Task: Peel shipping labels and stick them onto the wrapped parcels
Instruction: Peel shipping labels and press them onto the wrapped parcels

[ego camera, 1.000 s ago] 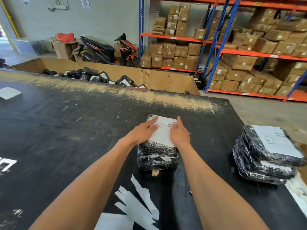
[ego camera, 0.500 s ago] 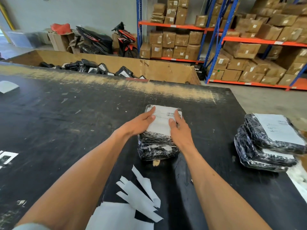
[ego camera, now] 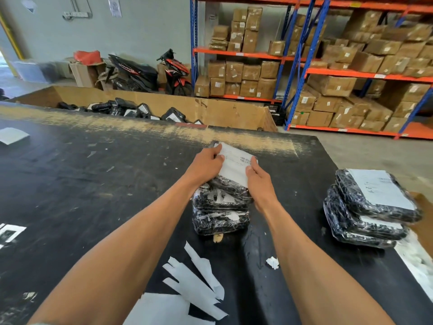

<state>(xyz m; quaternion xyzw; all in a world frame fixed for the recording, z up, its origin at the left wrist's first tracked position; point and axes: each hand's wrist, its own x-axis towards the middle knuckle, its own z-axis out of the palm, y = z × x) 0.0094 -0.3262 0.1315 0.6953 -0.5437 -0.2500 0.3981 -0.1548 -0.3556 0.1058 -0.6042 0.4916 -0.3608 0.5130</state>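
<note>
the parcel (ego camera: 225, 184) tops a short stack (ego camera: 220, 216) mid-table (ego camera: 70, 184), its far end tipped up, likely so the label (ego camera: 235, 168) can be pressed flat. left hand (ego camera: 205, 166) grips the far left corner, fingers curled shut over the edge. right hand (ego camera: 260, 181) clamps the right side, thumb on the label. a labelled pile (ego camera: 370, 207) sits well apart, right.
</note>
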